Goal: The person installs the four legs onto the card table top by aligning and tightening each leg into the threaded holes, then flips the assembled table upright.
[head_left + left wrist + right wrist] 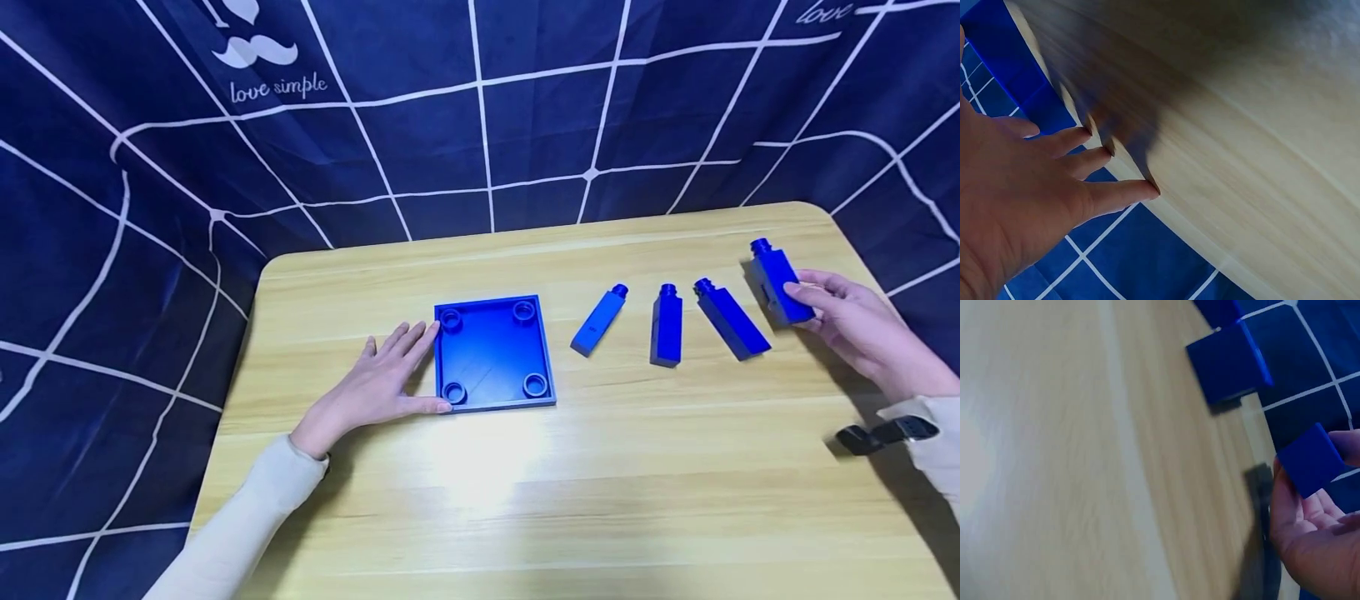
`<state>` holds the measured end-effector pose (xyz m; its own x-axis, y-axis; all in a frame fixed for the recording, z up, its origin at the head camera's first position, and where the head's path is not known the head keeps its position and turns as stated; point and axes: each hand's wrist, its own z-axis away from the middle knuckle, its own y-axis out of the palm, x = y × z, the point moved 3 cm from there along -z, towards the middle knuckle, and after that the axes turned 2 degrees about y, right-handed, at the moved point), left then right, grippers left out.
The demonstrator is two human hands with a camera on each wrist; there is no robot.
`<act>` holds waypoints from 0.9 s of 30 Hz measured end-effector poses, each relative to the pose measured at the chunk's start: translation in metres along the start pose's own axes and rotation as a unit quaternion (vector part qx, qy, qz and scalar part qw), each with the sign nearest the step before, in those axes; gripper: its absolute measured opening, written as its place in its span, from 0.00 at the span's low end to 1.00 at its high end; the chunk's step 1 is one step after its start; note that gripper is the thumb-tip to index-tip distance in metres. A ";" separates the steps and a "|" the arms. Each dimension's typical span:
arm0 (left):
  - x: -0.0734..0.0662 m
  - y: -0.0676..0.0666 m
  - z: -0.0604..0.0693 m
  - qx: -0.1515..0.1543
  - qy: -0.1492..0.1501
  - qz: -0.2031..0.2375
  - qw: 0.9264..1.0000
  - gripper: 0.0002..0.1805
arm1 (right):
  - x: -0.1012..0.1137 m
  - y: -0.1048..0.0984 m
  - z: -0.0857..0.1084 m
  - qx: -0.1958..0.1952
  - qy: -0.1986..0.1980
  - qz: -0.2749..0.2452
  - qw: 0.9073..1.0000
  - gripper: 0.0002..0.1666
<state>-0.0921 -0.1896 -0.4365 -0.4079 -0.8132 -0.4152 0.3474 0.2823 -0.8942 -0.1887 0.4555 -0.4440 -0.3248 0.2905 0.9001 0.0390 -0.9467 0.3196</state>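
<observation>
The square blue panel (pixel 491 352), with a round ring (pixel 536 384) in each corner, lies on the wooden table (pixel 525 525). At the panel's left edge, the left hand (pixel 381 382) rests with fingers spread, thumb and forefinger touching it. Well to the panel's right, the right hand (pixel 857 327) pinches a blue leg (pixel 782 287) (its ridged neck (pixel 761 247) sticks out beyond the fingers). Three more blue legs (pixel 666 329) lie to the panel's right, nearer to it.

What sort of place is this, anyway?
Probably a small curtained-off work corner, though the wider room is hidden: dark blue printed fabric surrounds the back and sides of a wood-grain table, where a square blue tray and blue posts lie.
</observation>
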 end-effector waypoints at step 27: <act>0.000 -0.001 0.002 0.010 -0.004 0.007 1.000 0.66 | 0.015 0.072 0.033 0.151 -0.106 -0.219 0.958 0.26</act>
<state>-0.0913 -0.1912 -0.4354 -0.3961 -0.8131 -0.4266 0.3698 0.2840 -0.8847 -0.1600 0.3958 -0.3978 -0.1744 0.7030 0.6895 0.2241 -0.6535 0.7230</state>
